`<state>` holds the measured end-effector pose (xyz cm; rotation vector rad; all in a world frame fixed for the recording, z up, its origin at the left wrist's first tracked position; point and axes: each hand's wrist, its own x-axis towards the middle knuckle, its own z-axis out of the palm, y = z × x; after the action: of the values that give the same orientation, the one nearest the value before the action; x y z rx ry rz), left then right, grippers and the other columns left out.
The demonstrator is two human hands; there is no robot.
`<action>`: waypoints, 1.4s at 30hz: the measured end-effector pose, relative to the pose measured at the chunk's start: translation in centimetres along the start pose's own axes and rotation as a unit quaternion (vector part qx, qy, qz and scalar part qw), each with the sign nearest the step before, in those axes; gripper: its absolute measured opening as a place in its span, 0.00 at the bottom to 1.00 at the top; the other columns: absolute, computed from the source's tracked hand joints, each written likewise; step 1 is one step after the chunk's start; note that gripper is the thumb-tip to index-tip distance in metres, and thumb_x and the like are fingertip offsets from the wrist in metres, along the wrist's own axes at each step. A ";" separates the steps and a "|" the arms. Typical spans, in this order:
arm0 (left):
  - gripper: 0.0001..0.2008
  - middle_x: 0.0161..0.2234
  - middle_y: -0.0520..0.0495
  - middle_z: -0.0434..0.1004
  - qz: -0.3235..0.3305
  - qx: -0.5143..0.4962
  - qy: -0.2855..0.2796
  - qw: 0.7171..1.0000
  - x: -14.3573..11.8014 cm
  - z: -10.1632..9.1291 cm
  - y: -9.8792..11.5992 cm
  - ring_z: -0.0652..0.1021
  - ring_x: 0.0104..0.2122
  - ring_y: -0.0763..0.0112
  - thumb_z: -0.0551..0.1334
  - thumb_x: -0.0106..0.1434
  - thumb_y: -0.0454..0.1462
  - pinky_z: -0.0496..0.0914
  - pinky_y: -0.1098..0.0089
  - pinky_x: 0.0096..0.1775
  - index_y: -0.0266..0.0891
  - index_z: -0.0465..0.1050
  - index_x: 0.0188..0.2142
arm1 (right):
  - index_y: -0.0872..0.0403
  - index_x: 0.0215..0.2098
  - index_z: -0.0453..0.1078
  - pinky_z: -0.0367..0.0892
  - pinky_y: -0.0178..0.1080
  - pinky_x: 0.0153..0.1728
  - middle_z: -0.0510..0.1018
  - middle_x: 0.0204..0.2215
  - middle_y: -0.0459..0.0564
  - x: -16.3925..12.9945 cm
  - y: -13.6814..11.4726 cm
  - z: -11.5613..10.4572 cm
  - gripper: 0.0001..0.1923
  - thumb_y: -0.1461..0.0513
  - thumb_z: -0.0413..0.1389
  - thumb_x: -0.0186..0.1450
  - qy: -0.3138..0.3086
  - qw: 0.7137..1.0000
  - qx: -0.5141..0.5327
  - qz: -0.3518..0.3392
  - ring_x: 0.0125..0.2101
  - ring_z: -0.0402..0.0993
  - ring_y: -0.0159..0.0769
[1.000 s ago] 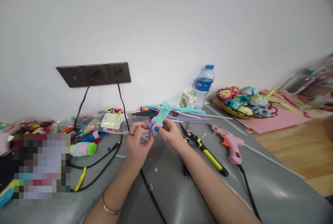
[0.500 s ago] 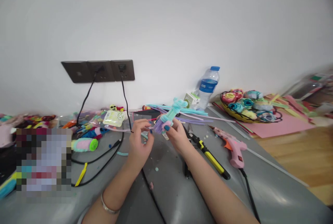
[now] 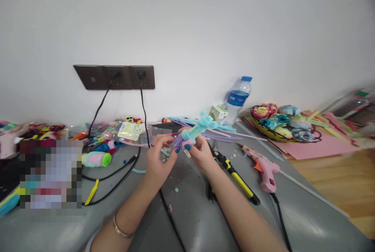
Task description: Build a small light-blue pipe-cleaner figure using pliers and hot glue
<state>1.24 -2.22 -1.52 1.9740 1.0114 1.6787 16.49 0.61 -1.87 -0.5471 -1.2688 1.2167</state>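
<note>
A fuzzy pipe-cleaner craft piece point(image 3: 193, 130) is held up over the table, its turquoise top bent into loops and its lower end purple with a bit of pink. My right hand point(image 3: 202, 156) grips it from the right, the thumb pressed on the pink part and the other fingers mostly hidden behind. From the left, my left hand point(image 3: 159, 157) has thumb and fingertips closed at the purple strands. Behind the piece lie loose purple and turquoise pipe cleaners point(image 3: 225, 127). Yellow-and-black pliers point(image 3: 240, 181) rest beside my right forearm.
A pink hot glue gun point(image 3: 268, 174) with a black cord lies at the right. Behind stand a water bottle point(image 3: 238, 97) and a small box point(image 3: 218, 113). A basket of fabric-like flowers point(image 3: 263, 127) sits far right. Black cables point(image 3: 117, 179) cross the left side near a pastel roll point(image 3: 96, 159).
My left hand has come closer to the craft piece, its thumb now at the purple end. The piece has tipped further to the right in my right hand. The view has shifted slightly.
</note>
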 end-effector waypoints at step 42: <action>0.08 0.36 0.48 0.76 0.001 0.013 0.024 1.000 0.3 0.1 0.3 0.77 0.39 0.67 0.61 0.61 0.29 0.73 0.69 0.40 0.41 0.71 0.39 | 0.50 0.42 0.72 0.72 0.47 0.45 0.79 0.37 0.51 0.0 -0.4 0.1 0.27 0.44 0.69 0.52 0.007 1.000 0.016 0.021 0.40 0.77 0.45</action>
<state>1.43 -2.19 -1.19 1.9609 1.0546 1.7291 16.54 0.42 -1.52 -0.5603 -1.2287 1.2635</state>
